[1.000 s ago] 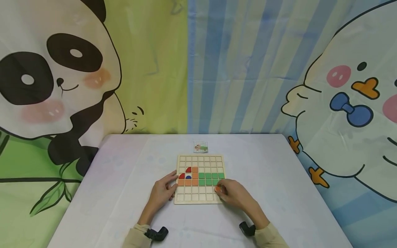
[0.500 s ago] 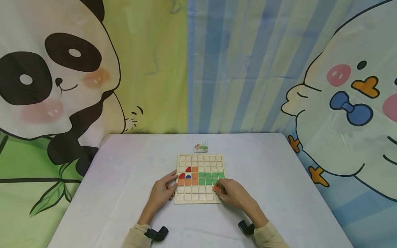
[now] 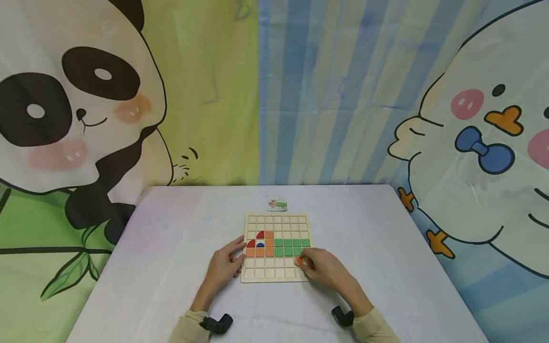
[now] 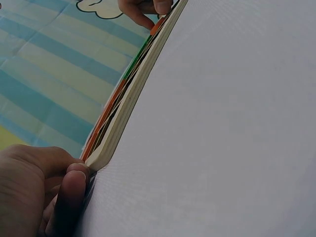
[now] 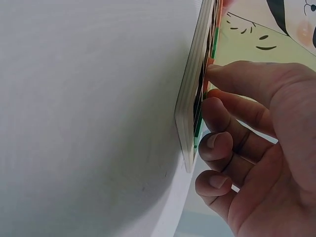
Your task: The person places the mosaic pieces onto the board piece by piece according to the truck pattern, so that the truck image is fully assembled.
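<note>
A wooden grid board [image 3: 266,274] lies on the table with coloured tiles in some of its square cells. My left hand [image 3: 223,262] rests its fingertips and thumb against the board's left edge; the left wrist view has them close at a corner [image 4: 101,160]. Between thumb and forefinger, my right hand [image 3: 323,267] pinches an orange piece [image 3: 299,261] with a rounded edge, low over the board's right side below the green tiles [image 3: 292,247]. Part of this piece is hidden by the fingers. Orange tiles [image 3: 269,243], red rounded pieces [image 3: 251,243] and a blue half-round piece [image 3: 260,245] sit on the left half.
A small picture card [image 3: 277,203] with a coloured grid drawing lies just beyond the board. The white-covered table [image 3: 171,247] stretches to both sides. Behind it hang curtains [image 3: 321,95] printed with a panda and a white bird. Each wrist wears a black camera [image 3: 216,324].
The orange piece has shifted slightly left in my right fingertips and turned a little. The left hand and the board stay where they were.
</note>
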`<control>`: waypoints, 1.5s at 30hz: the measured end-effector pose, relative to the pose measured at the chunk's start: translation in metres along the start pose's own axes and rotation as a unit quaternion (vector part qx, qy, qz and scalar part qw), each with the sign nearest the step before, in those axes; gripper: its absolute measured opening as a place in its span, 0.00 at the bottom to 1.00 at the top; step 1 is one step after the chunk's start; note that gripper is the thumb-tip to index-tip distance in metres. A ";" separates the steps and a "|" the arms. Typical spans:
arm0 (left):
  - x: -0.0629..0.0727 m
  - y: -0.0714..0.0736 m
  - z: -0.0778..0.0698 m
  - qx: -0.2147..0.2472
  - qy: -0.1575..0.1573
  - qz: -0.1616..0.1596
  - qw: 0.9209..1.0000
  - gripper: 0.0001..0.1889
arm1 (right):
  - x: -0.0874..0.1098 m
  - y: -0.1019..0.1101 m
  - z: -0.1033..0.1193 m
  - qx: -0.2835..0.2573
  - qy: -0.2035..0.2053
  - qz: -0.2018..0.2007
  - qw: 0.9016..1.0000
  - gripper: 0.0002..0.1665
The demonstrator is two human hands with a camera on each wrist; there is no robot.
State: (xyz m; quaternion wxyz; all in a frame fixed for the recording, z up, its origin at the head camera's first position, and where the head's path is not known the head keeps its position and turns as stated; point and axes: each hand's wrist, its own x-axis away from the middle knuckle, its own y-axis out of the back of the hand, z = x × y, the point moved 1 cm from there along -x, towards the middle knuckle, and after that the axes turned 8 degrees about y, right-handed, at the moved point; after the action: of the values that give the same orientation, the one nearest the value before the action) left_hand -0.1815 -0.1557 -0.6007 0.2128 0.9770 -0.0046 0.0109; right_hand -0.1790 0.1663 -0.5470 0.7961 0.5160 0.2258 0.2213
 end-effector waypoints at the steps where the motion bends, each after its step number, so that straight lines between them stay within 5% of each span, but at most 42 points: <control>1: 0.000 0.000 0.000 -0.001 -0.001 -0.001 1.000 0.26 | 0.001 0.000 0.000 0.002 0.004 -0.002 1.000 0.08; 25: 0.000 -0.002 0.000 -0.005 0.010 0.005 1.000 0.26 | 0.004 0.000 -0.002 0.004 0.000 -0.006 1.000 0.08; 45: 0.000 0.000 0.000 -0.002 -0.004 -0.002 1.000 0.23 | 0.063 0.016 -0.018 -0.004 -0.159 -0.010 0.987 0.12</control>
State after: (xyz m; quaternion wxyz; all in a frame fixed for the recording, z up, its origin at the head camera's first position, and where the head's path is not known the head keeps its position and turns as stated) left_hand -0.1816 -0.1557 -0.6011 0.2149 0.9766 -0.0031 0.0065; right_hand -0.1414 0.2218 -0.5474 0.8259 0.5394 0.1009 0.1292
